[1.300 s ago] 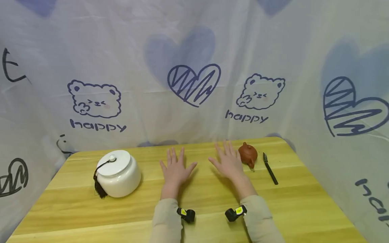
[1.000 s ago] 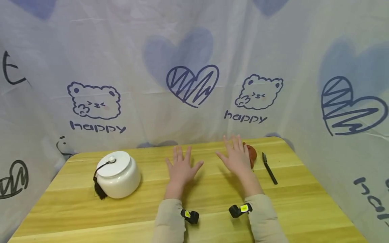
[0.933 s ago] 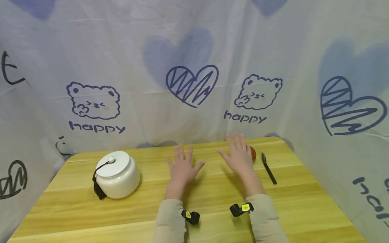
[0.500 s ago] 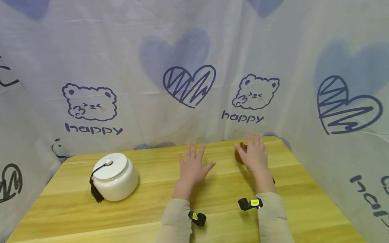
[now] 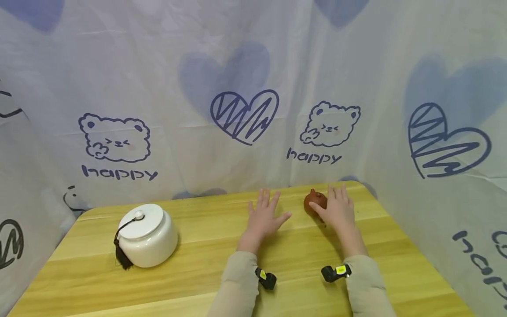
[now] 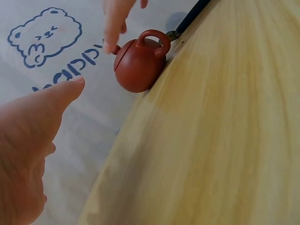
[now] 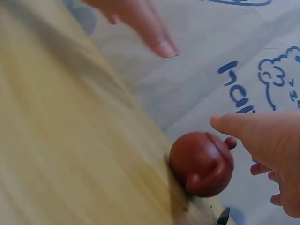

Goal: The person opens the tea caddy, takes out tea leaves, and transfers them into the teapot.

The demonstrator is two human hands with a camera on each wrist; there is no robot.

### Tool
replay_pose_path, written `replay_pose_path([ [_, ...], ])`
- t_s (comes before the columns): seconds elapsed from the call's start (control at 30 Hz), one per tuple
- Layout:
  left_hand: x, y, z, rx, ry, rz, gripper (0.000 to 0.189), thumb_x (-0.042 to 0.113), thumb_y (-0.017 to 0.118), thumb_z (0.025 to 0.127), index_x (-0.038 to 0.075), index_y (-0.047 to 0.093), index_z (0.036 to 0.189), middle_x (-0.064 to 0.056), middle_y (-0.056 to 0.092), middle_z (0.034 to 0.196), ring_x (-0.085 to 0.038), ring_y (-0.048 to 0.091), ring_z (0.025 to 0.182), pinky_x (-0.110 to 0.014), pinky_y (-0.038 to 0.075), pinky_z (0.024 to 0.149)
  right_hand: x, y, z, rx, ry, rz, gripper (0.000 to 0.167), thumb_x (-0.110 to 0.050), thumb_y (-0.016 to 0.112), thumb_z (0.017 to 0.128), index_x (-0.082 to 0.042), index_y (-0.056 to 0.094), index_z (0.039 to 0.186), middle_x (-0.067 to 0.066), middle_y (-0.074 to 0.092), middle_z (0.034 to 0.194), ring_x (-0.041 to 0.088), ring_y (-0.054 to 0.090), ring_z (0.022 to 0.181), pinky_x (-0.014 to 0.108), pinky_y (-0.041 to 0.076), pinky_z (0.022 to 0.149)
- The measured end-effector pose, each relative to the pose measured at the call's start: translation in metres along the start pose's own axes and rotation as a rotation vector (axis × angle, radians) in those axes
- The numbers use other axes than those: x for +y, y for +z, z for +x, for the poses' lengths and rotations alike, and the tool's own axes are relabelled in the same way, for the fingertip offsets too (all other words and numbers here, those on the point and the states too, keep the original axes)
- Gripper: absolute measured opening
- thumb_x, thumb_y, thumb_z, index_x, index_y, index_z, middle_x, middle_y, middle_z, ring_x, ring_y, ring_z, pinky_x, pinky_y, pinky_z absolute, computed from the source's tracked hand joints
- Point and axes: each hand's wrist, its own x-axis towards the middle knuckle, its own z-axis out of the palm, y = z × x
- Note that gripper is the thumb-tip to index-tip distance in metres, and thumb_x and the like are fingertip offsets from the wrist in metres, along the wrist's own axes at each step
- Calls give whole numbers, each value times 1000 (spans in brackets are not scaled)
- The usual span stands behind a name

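Note:
A small reddish-brown clay teapot (image 5: 312, 204) stands near the table's far edge. My right hand (image 5: 339, 212) hovers at its right side with fingers spread; in the head view the thumb overlaps the pot. The right wrist view shows the thumb (image 7: 234, 124) close above the teapot (image 7: 197, 159), apparently without gripping it. Left of the pot, my left hand (image 5: 264, 219) is held over the table, fingers spread and holding nothing. A slim black-handled tool (image 6: 191, 19) lies beyond the teapot (image 6: 137, 69) in the left wrist view; in the head view my right hand and forearm hide it.
On the left of the wooden table (image 5: 198, 273) stands a white lidded jar (image 5: 152, 246) with a black tassel (image 5: 123, 257) hanging from its knob. A white printed cloth (image 5: 190, 149) hangs behind the table and along its sides.
Both hands have moved to the right, still spread. My right hand has passed across the teapot to its right side and now covers the black-handled tool. The head view has shifted slightly.

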Motion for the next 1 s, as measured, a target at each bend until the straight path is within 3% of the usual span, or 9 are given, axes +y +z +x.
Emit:
replay_pose_path([
  [0.27,16,9,23,-23,46,20,76,61,48,94,25,24,156,-11,17,164,-30,7,154,-64,9,120,12,8,-6,69,-28,-81,80,-52,63,90,10,45,138,31,48,138,46,36,135,64,31,111],
  [0.4,24,11,31,-50,62,60,72,56,47,97,24,23,156,-8,22,163,-28,10,153,-63,14,120,16,11,-5,107,-94,-97,68,-49,66,89,8,58,124,26,60,117,41,52,115,59,43,101],
  [0.53,28,16,35,-84,75,72,68,49,49,99,22,24,156,-6,23,163,-26,13,153,-61,17,120,19,13,-5,129,-167,-89,55,-42,69,88,6,63,116,20,62,103,37,60,98,54,51,89],
  [0.77,36,18,35,-109,107,70,69,48,54,97,21,27,155,-8,25,162,-25,14,153,-60,21,120,19,13,-7,116,-240,-48,53,-33,71,89,4,60,125,20,62,101,35,62,92,53,53,86],
  [1.0,44,18,36,-140,132,103,73,49,56,95,22,27,155,-9,23,163,-26,13,153,-61,22,119,25,12,-5,63,-298,-58,54,-33,68,92,4,57,130,23,64,113,38,63,103,55,51,92],
])
